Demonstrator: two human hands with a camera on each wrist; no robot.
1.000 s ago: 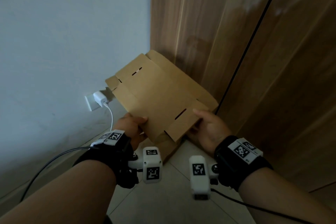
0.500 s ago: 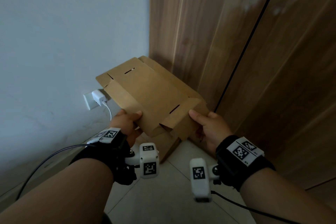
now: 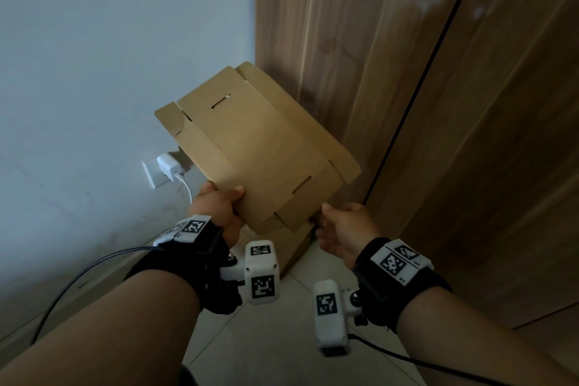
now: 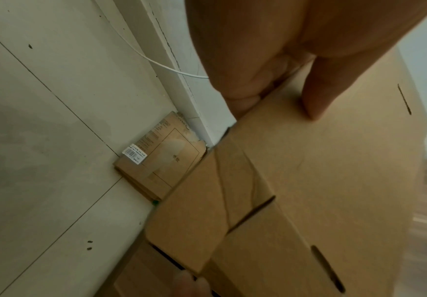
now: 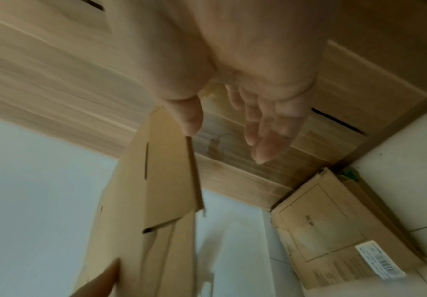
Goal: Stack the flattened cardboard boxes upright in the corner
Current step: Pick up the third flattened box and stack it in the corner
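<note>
Flattened box (image 3: 257,153) held over the corner
Left hand (image 3: 219,208) grips its edge; right hand (image 3: 346,230) hangs loose beside it, holding nothing.

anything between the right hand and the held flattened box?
Nothing: right wrist view shows the right hand open, a bare gap to the flattened box. The left hand holds it.

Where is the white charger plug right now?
In the head view, the white charger plug sits in a wall socket on the left, low on the pale wall, just left of the held flattened brown cardboard box.
</note>
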